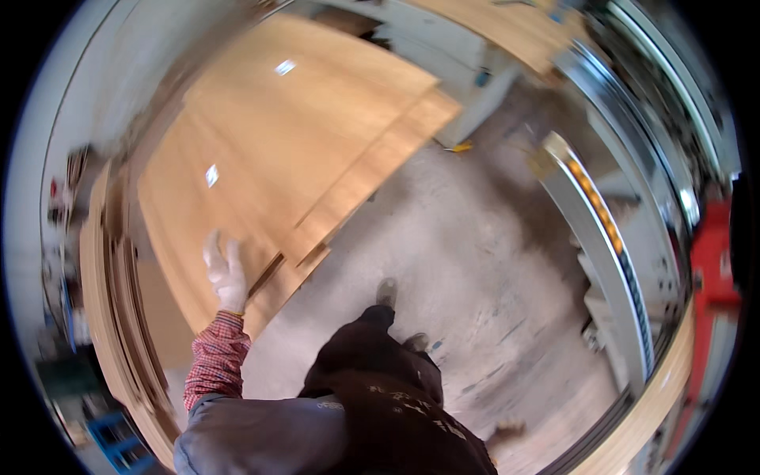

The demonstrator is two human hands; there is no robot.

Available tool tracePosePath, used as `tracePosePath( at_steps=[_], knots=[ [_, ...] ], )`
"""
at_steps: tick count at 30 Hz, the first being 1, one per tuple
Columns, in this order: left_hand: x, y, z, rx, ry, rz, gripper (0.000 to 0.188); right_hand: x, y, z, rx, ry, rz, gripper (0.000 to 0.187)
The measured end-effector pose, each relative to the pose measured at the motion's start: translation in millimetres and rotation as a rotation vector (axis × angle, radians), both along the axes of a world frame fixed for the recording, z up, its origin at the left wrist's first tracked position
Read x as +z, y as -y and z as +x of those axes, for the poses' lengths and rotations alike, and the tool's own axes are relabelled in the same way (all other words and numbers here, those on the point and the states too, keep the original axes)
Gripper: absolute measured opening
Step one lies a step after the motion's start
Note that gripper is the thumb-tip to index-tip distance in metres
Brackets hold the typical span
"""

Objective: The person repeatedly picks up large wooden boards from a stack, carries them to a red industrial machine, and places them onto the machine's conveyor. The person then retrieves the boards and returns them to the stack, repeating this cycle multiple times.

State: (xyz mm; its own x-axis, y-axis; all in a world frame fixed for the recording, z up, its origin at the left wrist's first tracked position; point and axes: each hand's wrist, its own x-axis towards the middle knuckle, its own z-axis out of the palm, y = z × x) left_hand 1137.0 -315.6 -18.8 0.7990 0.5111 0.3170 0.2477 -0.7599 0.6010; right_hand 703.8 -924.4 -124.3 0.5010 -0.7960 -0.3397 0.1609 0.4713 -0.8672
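Observation:
My left hand (227, 273), in a white glove below a red checked cuff, is at the near end of a stack of wooden panels (317, 103). Its fingers are stretched out and apart, and nothing is in them. Whether the fingertips rest on the top panel or hover just over it, I cannot tell. The panels lie unevenly, with lower ones jutting out along the right side and near corner. My right hand (507, 431) hangs low at the right of my body, over the floor. It is small and blurred, so its fingers do not show clearly.
Long boards (111, 317) stand along the left. At the right runs a machine with a metal rail (602, 253) carrying yellow rollers, and a red part (712, 253) beyond. A wooden-topped bench (507, 28) stands at the back. Something yellow (459, 147) lies on the concrete floor (475, 277).

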Motion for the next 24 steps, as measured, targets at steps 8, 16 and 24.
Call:
tracePosePath(
  at_steps=[8,16,24],
  knots=[
    [-90,-66,-226,0.987,0.126,-0.243,0.052,-82,-57,473,0.831,-0.470,0.177,0.059],
    [-272,24,-248,1.470,0.391,-1.488,0.063,-204,-147,765,0.935,-0.240,0.173,0.068],
    [-381,-22,-158,0.940,0.820,-1.641,0.064,-250,-215,851,0.944,-0.246,-0.096,0.067]
  ],
)
